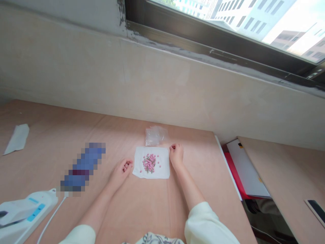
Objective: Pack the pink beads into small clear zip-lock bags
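A white sheet of paper or tissue (138, 159) lies flat on the table. A small heap of pink round beads (149, 162) is gathered near its middle, with dark bits among them and a few loose beads around. My left hand (123, 168) rests at the sheet's left edge, fingers curled closed, nothing showing in them. At the upper right edge of the sheet is my right hand (177, 155), also closed with its fingers curled in; no object shows in it. Clear plastic bags (155, 135) lie just beyond the sheet.
To the left are a blurred-out phone-shaped object (83, 167), a white cable (52, 217) and a white power strip (30, 211). A folded tissue (17, 139) lies far left. A wall (162, 91) and window stand behind. Right of the table, a gap holds a red and white folder (246, 169).
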`<state>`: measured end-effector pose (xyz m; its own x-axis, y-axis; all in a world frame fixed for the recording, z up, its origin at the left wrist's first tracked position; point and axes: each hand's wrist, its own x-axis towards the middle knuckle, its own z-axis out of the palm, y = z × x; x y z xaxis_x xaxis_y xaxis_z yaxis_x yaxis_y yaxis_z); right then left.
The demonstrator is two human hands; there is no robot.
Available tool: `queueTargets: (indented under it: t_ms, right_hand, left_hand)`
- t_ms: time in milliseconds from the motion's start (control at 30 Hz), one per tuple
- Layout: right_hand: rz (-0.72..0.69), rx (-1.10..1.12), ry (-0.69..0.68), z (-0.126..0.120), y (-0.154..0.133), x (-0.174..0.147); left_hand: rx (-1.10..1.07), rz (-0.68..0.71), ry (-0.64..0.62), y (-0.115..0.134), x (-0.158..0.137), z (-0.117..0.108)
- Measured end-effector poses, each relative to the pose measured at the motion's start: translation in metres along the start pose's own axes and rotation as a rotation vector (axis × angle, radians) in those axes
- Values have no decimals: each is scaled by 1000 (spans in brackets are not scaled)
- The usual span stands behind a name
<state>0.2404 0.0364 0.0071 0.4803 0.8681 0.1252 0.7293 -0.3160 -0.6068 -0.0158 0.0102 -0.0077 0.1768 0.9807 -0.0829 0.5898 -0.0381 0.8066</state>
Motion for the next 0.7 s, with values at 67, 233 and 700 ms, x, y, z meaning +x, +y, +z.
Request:
queueTargets:
  t_ms: [67,233,700]
  right_hand:
    - [-13,67,-11,-1,-3,-9]
    - [-106,185,-132,3,-15,-43]
    - [-30,-32,89,-1,0,-94]
  left_hand:
    - [-2,2,6,0,0,0]
    - [-9,14,-3,1,0,0]
    - [61,103,-69,3,-5,-1]
